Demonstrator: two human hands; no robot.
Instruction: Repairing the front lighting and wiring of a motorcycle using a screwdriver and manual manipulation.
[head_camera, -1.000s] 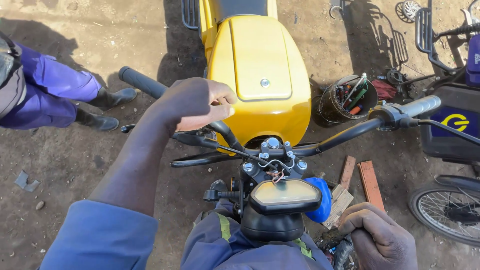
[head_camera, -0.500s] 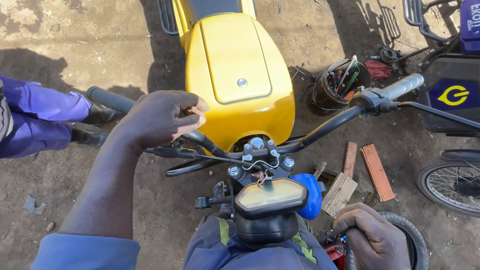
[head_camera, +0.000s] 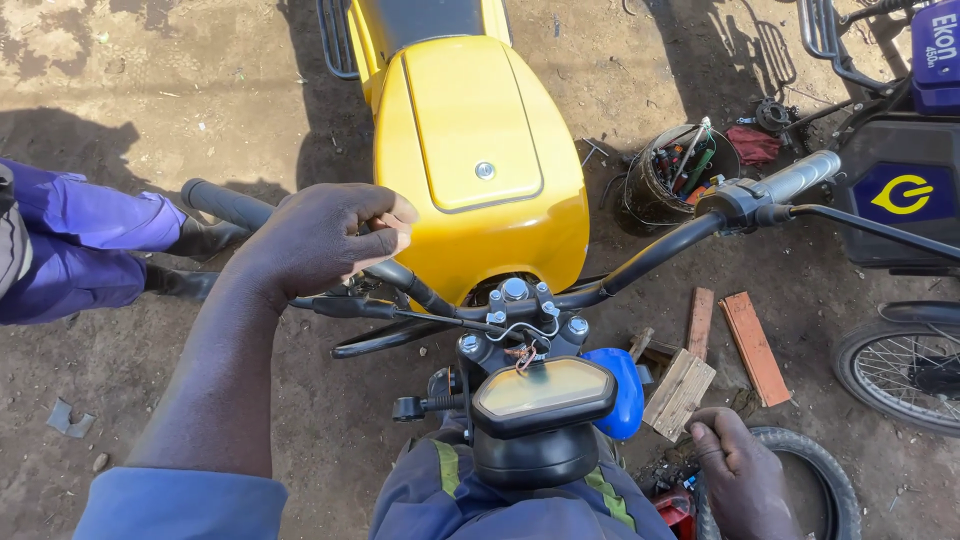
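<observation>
Over the yellow tank (head_camera: 478, 150), at ten o'clock from the display (head_camera: 543, 392), our left hand (head_camera: 322, 240) stays curled shut on the handlebar (head_camera: 400, 280). Our right hand (head_camera: 740, 480) has dropped to five o'clock, fingers closed beside the tyre (head_camera: 822, 470); contents unclear.

A round bucket (head_camera: 672, 180) of mixed tools stands on the dirt ground (head_camera: 150, 80), with a red rag (head_camera: 754, 145) just beside it. Nearer, wooden blocks (head_camera: 722, 345) lie beside a spoked wheel (head_camera: 900, 365). At the left edge sits a person in purple trousers (head_camera: 70, 245) and dark boots (head_camera: 195, 240).
</observation>
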